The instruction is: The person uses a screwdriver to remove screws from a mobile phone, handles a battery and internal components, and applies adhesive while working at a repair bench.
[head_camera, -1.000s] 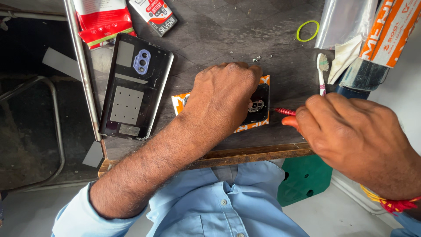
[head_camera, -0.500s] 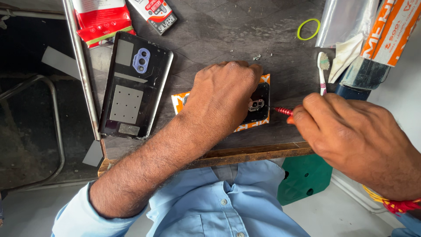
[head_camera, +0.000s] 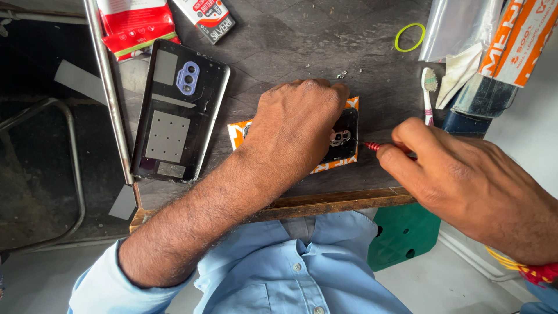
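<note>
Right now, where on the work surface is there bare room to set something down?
Bare dark tabletop lies between the phone back cover and the yellow rubber band. It is crowded around the left hand, the right hand with its red-tipped tool, and the toothbrush.

On the dark grey worktable (head_camera: 302,40), the black rectangular phone back cover (head_camera: 177,113) lies left of the orange-edged pad (head_camera: 238,132) bearing the small black phone part (head_camera: 344,136), with the white toothbrush (head_camera: 428,96) to its right and the yellow-green rubber band (head_camera: 410,36) behind.
</note>
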